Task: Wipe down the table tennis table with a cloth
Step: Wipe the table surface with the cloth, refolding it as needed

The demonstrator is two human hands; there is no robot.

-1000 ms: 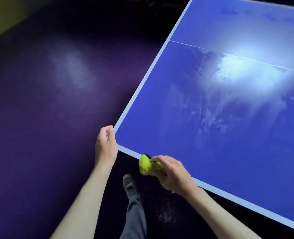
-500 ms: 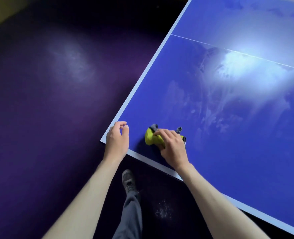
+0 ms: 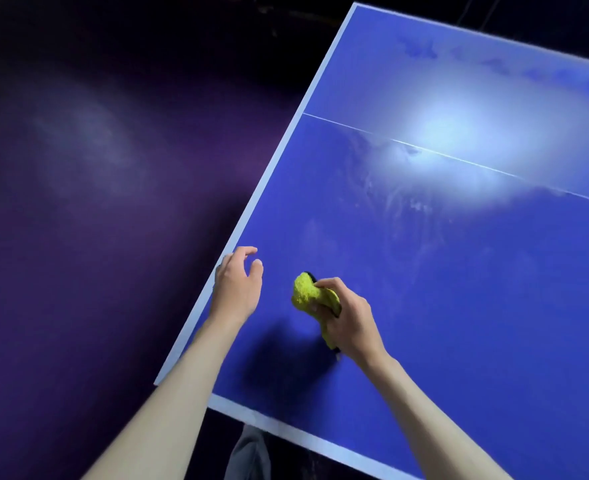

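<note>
A blue table tennis table (image 3: 459,289) with white edge lines fills the right of the head view, its near-left corner below my arms. My right hand (image 3: 350,323) grips a bunched yellow-green cloth (image 3: 308,294) over the blue surface, a short way in from the corner. My left hand (image 3: 237,285) hovers over the table's left edge, fingers loosely curled and holding nothing. Pale smears and streaks mark the surface farther in, around a bright light reflection near the thin white centre line (image 3: 459,161).
A dark purple floor (image 3: 95,202) lies to the left of the table. A grey trouser leg (image 3: 248,455) shows below the near edge. The far side of the table runs into darkness.
My right hand has carried the cloth from the near edge farther onto the table. My left hand moved along the left edge, and the view shifted so that more of the table shows.
</note>
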